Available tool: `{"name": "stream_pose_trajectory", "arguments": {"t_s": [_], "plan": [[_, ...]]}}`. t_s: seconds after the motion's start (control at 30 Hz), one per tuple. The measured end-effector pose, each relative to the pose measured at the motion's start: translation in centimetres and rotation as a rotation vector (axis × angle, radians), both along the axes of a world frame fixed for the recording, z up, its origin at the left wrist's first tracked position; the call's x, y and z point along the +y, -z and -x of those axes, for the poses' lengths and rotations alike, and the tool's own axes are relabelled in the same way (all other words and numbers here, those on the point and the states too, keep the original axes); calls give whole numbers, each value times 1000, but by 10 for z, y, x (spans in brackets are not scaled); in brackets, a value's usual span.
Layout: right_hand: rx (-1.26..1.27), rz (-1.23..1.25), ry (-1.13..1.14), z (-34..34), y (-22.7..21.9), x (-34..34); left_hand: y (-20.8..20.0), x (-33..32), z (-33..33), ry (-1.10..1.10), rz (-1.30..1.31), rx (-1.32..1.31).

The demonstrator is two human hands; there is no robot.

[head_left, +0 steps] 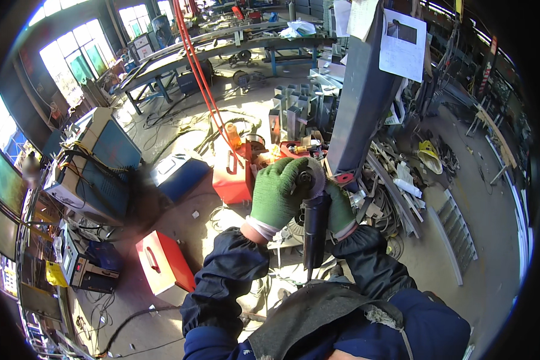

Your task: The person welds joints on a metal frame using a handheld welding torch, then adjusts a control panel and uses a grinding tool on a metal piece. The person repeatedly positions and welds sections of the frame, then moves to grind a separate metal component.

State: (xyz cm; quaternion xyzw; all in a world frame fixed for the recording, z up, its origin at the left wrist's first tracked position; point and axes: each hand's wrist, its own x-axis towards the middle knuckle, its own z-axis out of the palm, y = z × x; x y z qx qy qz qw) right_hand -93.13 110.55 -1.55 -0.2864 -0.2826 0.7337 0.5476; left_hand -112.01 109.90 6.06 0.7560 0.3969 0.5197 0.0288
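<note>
An angle grinder (315, 231) hangs upright in front of my chest, its dark body pointing down with the cord end lowest. At its top sits a round grey disc (315, 180). My left hand (276, 191), in a green knit glove, is closed with its fingers at the disc and grinder head. On the other side, my right hand (341, 209), gloved in green too, is closed around the grinder; its fingers are mostly hidden behind the tool. Just beyond my hands stands a red metal box (231, 178) with an orange bottle (233, 135) behind it.
A dark steel column (363, 102) rises ahead right, with papers attached. Metal tubes and scrap (393, 186) lie around its foot. Another red box (164, 264), a blue box (179, 174) and a blue machine (96, 165) stand left. A metal ladder-like frame (456, 234) lies right. Cables cross the floor.
</note>
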Motion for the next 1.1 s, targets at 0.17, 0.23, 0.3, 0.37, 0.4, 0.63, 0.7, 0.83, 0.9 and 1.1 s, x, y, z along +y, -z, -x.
{"name": "stream_pose_trajectory", "arguments": {"t_s": [0.17,0.23,0.3,0.37,0.4,0.63,0.7,0.83,0.9,1.1], "plan": [[2,26,-14,1,-1,3,4,-3,16,-15,99,96],[16,50,-29,3,-2,3,6,2,18,-7,39,97],[9,51,-33,3,-4,4,6,8,19,40,24,76],[-1,42,-15,3,-5,2,1,4,19,52,151,39],[-6,33,0,3,-6,1,-2,2,18,60,213,21],[-75,-11,-3,15,-36,-7,-5,1,23,-25,84,209],[-24,-13,-51,11,-39,-8,-11,3,17,101,59,192],[46,-23,-5,19,-29,0,-19,-6,19,73,241,-51],[7,37,-38,17,-38,-4,-13,-7,22,-54,313,72],[137,-32,-10,21,-17,8,-21,8,20,104,115,139]]}}
